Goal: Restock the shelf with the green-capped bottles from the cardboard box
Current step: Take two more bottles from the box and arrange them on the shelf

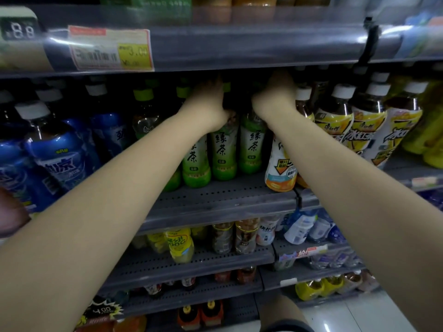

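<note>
Both my arms reach into the middle shelf (215,200). My left hand (208,104) wraps the neck of a green-capped green tea bottle (224,152). My right hand (275,99) grips the top of a second green tea bottle (251,144) beside it. Both bottles stand upright on the shelf, their caps hidden by my hands and the shelf above. More green tea bottles (195,164) stand to the left, one with its green cap (143,94) showing. The cardboard box is out of view.
Blue-labelled bottles (57,154) fill the shelf's left side, yellow iced tea bottles (335,130) the right. An orange-and-white bottle (280,168) stands close under my right forearm. The upper shelf's edge with a price tag (112,49) hangs low over my hands. Lower shelves hold more drinks.
</note>
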`<control>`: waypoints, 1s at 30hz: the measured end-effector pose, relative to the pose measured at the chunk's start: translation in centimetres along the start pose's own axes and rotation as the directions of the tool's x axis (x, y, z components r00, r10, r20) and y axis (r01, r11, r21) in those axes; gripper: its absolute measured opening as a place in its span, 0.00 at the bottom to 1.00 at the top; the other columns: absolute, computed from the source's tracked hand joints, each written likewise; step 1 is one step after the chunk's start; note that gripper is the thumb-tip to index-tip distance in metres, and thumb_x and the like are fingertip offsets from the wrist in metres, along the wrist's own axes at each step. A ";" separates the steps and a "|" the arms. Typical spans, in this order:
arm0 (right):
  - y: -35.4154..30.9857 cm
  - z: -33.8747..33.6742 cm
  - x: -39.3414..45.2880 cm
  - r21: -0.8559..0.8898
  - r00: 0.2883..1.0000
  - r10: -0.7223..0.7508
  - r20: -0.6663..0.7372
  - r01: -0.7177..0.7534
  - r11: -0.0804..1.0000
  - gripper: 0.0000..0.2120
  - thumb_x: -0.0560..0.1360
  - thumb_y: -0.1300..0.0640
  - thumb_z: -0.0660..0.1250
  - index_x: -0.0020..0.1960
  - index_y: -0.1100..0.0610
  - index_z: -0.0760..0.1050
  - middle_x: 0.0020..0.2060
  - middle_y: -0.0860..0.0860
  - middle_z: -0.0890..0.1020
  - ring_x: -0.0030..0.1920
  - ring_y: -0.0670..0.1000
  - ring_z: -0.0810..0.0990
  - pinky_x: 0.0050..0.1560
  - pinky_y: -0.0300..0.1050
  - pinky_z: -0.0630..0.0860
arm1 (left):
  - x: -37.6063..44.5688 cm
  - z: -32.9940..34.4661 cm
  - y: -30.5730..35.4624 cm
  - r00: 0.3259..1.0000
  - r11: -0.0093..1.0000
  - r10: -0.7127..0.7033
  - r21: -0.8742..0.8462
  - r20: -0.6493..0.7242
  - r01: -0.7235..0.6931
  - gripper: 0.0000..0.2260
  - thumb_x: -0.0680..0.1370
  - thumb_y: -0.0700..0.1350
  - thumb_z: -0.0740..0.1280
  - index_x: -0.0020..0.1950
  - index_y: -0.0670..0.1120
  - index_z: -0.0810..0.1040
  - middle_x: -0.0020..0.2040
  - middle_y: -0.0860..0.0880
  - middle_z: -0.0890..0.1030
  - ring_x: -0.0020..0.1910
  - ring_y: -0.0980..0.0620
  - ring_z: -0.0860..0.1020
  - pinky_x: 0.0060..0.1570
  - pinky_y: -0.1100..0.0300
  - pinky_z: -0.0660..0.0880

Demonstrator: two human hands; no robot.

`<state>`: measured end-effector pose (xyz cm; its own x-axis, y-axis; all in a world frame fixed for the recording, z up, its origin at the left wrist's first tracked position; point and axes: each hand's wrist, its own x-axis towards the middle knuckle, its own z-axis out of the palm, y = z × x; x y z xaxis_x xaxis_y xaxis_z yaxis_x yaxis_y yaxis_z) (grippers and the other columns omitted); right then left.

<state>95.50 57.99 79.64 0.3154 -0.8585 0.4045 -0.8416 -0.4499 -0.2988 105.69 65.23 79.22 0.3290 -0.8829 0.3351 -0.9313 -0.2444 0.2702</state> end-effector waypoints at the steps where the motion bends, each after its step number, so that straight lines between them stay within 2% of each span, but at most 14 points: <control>1: 0.0 0.0 -0.1 0.062 1.000 0.015 -0.020 -0.013 0.998 0.22 0.79 0.60 0.57 0.71 0.65 0.60 0.70 0.62 0.66 0.69 0.60 0.65 0.67 0.44 0.62 | -0.1 -0.1 -0.1 1.000 1.000 0.003 -0.010 0.000 -0.002 0.37 0.76 0.50 0.68 0.77 0.44 0.49 0.75 0.41 0.61 0.72 0.42 0.63 0.67 0.54 0.63; 4: 0.8 -0.1 0.4 0.288 1.000 0.010 0.013 -0.014 0.958 0.25 0.76 0.56 0.66 0.69 0.62 0.65 0.67 0.59 0.71 0.66 0.57 0.71 0.66 0.45 0.69 | -0.2 -0.3 -0.5 1.000 1.000 0.005 -0.021 0.016 -0.005 0.38 0.75 0.50 0.68 0.78 0.45 0.49 0.76 0.42 0.60 0.73 0.42 0.61 0.68 0.54 0.62; 6: 1.4 -0.5 0.5 0.511 0.995 -0.006 0.097 -0.045 0.858 0.29 0.71 0.56 0.72 0.69 0.59 0.67 0.65 0.56 0.74 0.64 0.55 0.73 0.64 0.46 0.72 | -0.2 -0.5 -0.7 1.000 1.000 0.011 -0.019 0.017 -0.011 0.38 0.76 0.50 0.68 0.78 0.45 0.49 0.76 0.42 0.59 0.74 0.42 0.60 0.69 0.54 0.61; 8: 1.6 -0.9 0.2 0.639 0.989 -0.011 0.146 -0.086 0.764 0.29 0.69 0.59 0.74 0.68 0.59 0.68 0.65 0.55 0.75 0.64 0.53 0.74 0.63 0.44 0.73 | -0.3 -0.5 -0.7 1.000 1.000 0.019 -0.008 0.010 -0.019 0.38 0.76 0.50 0.68 0.78 0.44 0.49 0.76 0.42 0.60 0.74 0.42 0.61 0.69 0.54 0.61; 14: 1.0 0.1 0.3 0.610 0.997 0.011 0.080 -0.058 0.790 0.26 0.73 0.57 0.70 0.68 0.60 0.69 0.65 0.56 0.75 0.64 0.55 0.74 0.64 0.46 0.72 | -0.7 -0.3 -0.6 0.998 0.998 0.065 0.015 0.002 -0.065 0.38 0.75 0.50 0.68 0.77 0.43 0.50 0.74 0.40 0.63 0.72 0.41 0.63 0.67 0.54 0.62; 16: 0.7 0.6 0.1 0.685 0.998 0.042 0.053 -0.067 0.725 0.24 0.72 0.59 0.71 0.66 0.61 0.70 0.64 0.55 0.76 0.63 0.54 0.75 0.64 0.45 0.72 | -0.7 -0.2 -0.6 0.998 0.998 0.060 0.003 -0.004 -0.060 0.38 0.75 0.50 0.69 0.77 0.43 0.51 0.74 0.41 0.63 0.72 0.41 0.63 0.67 0.54 0.62; 18: 0.5 1.2 -0.3 0.778 0.991 0.132 0.035 -0.110 0.619 0.20 0.71 0.61 0.71 0.62 0.62 0.74 0.60 0.57 0.79 0.59 0.56 0.78 0.62 0.50 0.75 | -0.6 -0.1 -0.7 0.998 0.998 0.056 -0.009 -0.006 -0.056 0.38 0.75 0.49 0.69 0.77 0.43 0.51 0.74 0.41 0.62 0.72 0.41 0.63 0.68 0.54 0.61; 19: 0.4 1.6 -0.5 0.790 0.984 0.178 0.021 -0.125 0.600 0.18 0.71 0.60 0.71 0.60 0.63 0.75 0.58 0.59 0.80 0.58 0.57 0.79 0.61 0.51 0.75 | -0.6 -0.1 -0.7 0.999 0.998 0.054 -0.009 -0.004 -0.054 0.38 0.75 0.49 0.69 0.77 0.43 0.51 0.75 0.41 0.62 0.72 0.42 0.62 0.68 0.54 0.61; 20: 0.2 1.9 -0.5 0.757 0.977 0.212 -0.007 -0.134 0.640 0.18 0.72 0.59 0.69 0.60 0.63 0.74 0.57 0.59 0.80 0.58 0.58 0.79 0.61 0.50 0.75 | -0.5 0.0 -0.8 0.999 0.999 0.054 -0.009 -0.001 -0.054 0.38 0.75 0.50 0.69 0.77 0.43 0.50 0.75 0.41 0.61 0.73 0.42 0.62 0.68 0.54 0.61; 21: 0.0 2.2 -0.5 0.674 0.974 0.224 -0.040 -0.139 0.726 0.19 0.73 0.57 0.68 0.62 0.63 0.72 0.59 0.59 0.78 0.60 0.58 0.77 0.62 0.47 0.73 | -0.5 0.0 -0.8 0.999 0.999 0.054 -0.007 0.001 -0.054 0.38 0.75 0.50 0.69 0.77 0.43 0.50 0.75 0.41 0.61 0.73 0.42 0.62 0.68 0.54 0.61; 23: -0.2 2.3 -0.7 0.500 0.976 0.203 -0.078 -0.138 0.855 0.22 0.76 0.53 0.64 0.65 0.63 0.69 0.63 0.58 0.75 0.64 0.58 0.74 0.62 0.44 0.69 | -0.4 0.0 -1.0 0.998 0.998 0.056 0.007 0.010 -0.056 0.40 0.74 0.50 0.69 0.77 0.43 0.49 0.75 0.41 0.60 0.73 0.41 0.61 0.69 0.54 0.61; 25: 0.0 2.0 -0.6 0.476 0.990 0.142 -0.026 -0.113 0.872 0.23 0.75 0.51 0.65 0.66 0.62 0.68 0.64 0.59 0.75 0.64 0.59 0.73 0.63 0.46 0.70 | -0.5 0.0 -1.1 0.997 0.997 0.070 0.036 0.030 -0.071 0.44 0.72 0.51 0.72 0.77 0.43 0.48 0.75 0.41 0.61 0.72 0.41 0.62 0.67 0.54 0.63; 28: 0.4 1.3 -1.0 0.610 0.995 0.047 0.085 -0.089 0.787 0.30 0.68 0.52 0.75 0.65 0.60 0.70 0.63 0.57 0.76 0.63 0.57 0.75 0.62 0.52 0.73 | -0.7 0.2 -1.5 0.997 0.994 0.076 0.072 0.033 -0.079 0.47 0.69 0.51 0.75 0.77 0.44 0.47 0.74 0.40 0.62 0.71 0.41 0.64 0.65 0.53 0.65; 30: 0.4 1.4 -1.5 0.546 0.998 0.024 0.063 -0.055 0.836 0.31 0.66 0.52 0.76 0.65 0.60 0.70 0.62 0.57 0.77 0.62 0.57 0.76 0.61 0.51 0.74 | -0.4 0.4 -1.6 0.998 0.995 0.060 0.075 0.014 -0.061 0.48 0.68 0.50 0.76 0.77 0.44 0.48 0.73 0.40 0.64 0.69 0.40 0.67 0.63 0.53 0.67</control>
<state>95.31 58.74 77.69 0.3218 -0.8829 0.3420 -0.4809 -0.4636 -0.7442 107.03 65.83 78.26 0.2699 -0.9016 0.3380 -0.9588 -0.2194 0.1804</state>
